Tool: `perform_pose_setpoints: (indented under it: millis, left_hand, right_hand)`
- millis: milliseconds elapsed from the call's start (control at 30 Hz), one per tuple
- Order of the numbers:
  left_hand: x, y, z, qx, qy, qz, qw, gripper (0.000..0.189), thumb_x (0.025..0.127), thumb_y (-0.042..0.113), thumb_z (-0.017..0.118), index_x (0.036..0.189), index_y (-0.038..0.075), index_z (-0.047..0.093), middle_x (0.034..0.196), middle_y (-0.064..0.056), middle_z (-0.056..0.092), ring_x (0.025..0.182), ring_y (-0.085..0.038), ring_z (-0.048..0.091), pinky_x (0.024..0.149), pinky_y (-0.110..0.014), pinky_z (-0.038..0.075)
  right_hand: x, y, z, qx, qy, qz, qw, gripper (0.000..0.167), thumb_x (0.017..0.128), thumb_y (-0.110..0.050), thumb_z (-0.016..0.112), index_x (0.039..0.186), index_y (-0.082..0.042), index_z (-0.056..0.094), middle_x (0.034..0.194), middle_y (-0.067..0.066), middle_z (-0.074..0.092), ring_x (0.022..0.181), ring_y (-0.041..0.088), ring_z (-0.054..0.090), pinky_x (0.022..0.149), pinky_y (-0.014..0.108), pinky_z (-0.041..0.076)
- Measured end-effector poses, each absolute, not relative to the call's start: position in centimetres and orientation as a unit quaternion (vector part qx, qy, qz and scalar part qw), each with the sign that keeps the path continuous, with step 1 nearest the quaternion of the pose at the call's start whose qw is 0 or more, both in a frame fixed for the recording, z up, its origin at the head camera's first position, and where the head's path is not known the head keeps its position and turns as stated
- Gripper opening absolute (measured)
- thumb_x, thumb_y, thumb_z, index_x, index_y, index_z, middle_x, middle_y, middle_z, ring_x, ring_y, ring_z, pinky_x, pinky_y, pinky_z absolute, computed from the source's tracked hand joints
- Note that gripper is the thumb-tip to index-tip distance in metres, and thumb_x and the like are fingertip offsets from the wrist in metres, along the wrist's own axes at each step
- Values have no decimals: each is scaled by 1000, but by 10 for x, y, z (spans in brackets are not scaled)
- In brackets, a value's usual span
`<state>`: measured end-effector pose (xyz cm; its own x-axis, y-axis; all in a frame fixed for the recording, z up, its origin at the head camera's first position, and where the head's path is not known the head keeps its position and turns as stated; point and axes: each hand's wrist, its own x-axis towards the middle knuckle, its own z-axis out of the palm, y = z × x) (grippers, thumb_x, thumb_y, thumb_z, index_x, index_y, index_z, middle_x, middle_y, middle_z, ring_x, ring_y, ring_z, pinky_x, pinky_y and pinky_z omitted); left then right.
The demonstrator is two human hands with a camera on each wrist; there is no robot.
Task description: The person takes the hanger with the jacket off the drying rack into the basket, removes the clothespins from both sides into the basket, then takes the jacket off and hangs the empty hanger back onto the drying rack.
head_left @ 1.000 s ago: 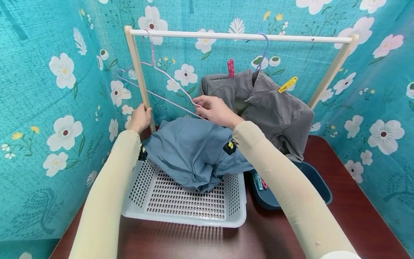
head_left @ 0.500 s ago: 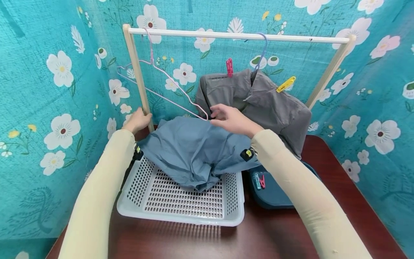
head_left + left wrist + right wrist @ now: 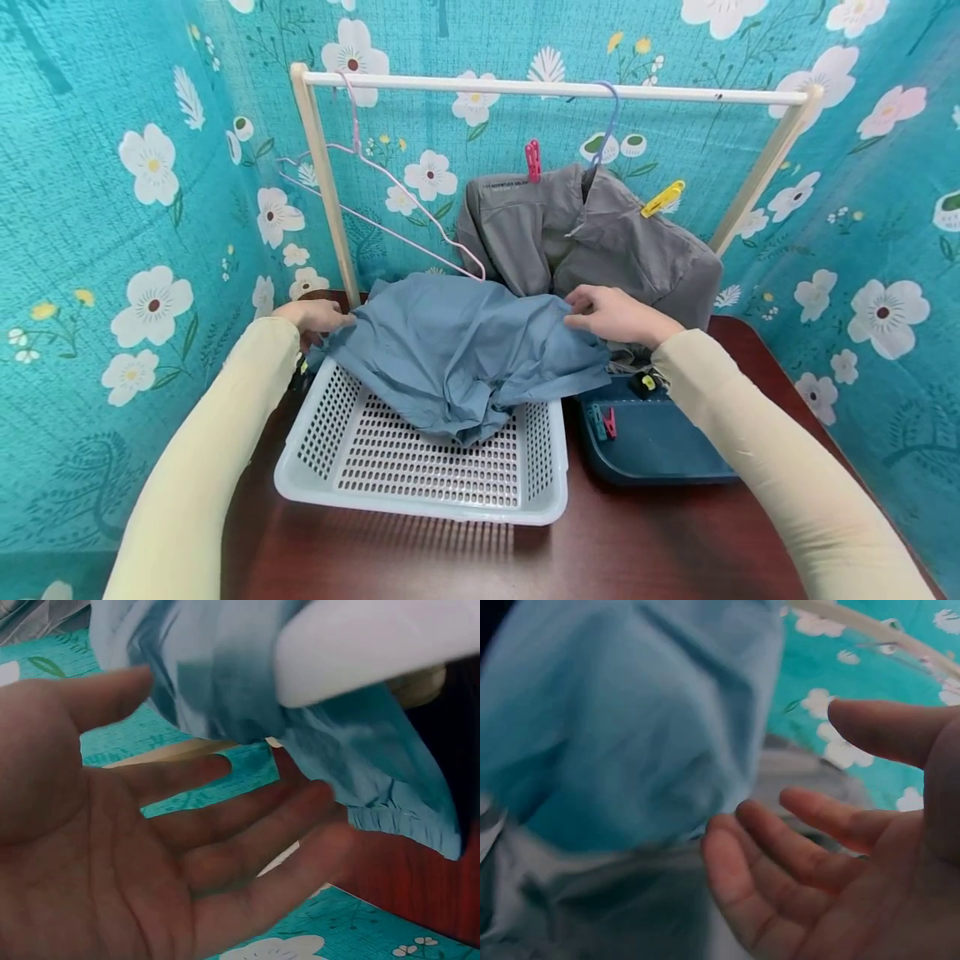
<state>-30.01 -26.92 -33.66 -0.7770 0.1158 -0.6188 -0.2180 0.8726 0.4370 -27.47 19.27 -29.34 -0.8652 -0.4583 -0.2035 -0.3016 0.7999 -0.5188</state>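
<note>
Dark red-brown table (image 3: pixel 390 562): white perforated basket (image 3: pixel 420 510), blue tray (image 3: pixel 652 442) beside.

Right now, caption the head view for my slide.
Left hand and right hand flank a blue garment draped across a white basket, a grey shirt hanging behind.

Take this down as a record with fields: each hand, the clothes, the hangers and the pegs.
Left hand: by the blue garment's left end, gripping nothing
Right hand: by its right end, gripping nothing
Blue garment: draped over the white basket
Pink hanger: on the rack, bare
Blue hanger: on the rack, carrying the gray shirt
Pegs: pink peg and yellow peg on the shirt; teal peg and second pink peg in the navy tray
</note>
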Motion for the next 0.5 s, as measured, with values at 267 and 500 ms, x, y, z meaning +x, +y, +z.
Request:
perform_pose_setpoints:
  millis: [267,500]
  left_hand:
    - [-299,-265,-347,-28,890,295,347,78,100,33,47,149,-2,-3,147,-33,15,123,-46,41,85,-45,49]
    - [-302,-262,-347,15,915,268,301,68,96,18,58,146,-8,19,143,-33,25,123,-46,41,78,-40,52]
  right_hand:
    - [-275,224,-320,-172,944,-173,220,78,88,-45,64,143,0,31,127,26,48,111,36,51,86,47,43]
    - [-274,229,-338,-148,930,-205,268,95,87,-39,67,150,0,8,100,19,56,83,29,60,65,38,53]
